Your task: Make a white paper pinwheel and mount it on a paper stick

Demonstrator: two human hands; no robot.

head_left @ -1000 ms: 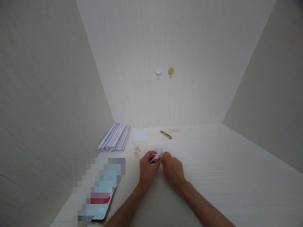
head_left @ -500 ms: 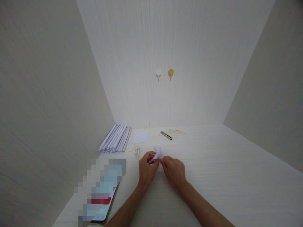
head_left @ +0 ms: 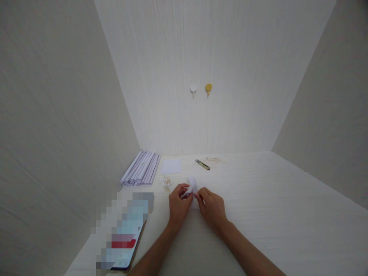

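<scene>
My left hand (head_left: 178, 205) and my right hand (head_left: 211, 207) meet over the middle of the white table (head_left: 258, 199). Both pinch a small piece of white paper (head_left: 192, 185) that curls up between the fingertips. The fingers of each hand are closed on its lower edge. A small heap of pale scraps (head_left: 166, 182) lies just to the left of the paper.
A stack of folded white papers (head_left: 141, 172) lies at the back left, a flat white sheet (head_left: 171, 166) beside it. Small snips (head_left: 202, 164) and pale thread bits (head_left: 212, 158) lie near the back wall. A phone (head_left: 122, 245) rests front left. Two wall hooks (head_left: 201, 89) hang above.
Both hands stay on the paper with only slight finger shifts; the right hand has edged a little lower on it.
</scene>
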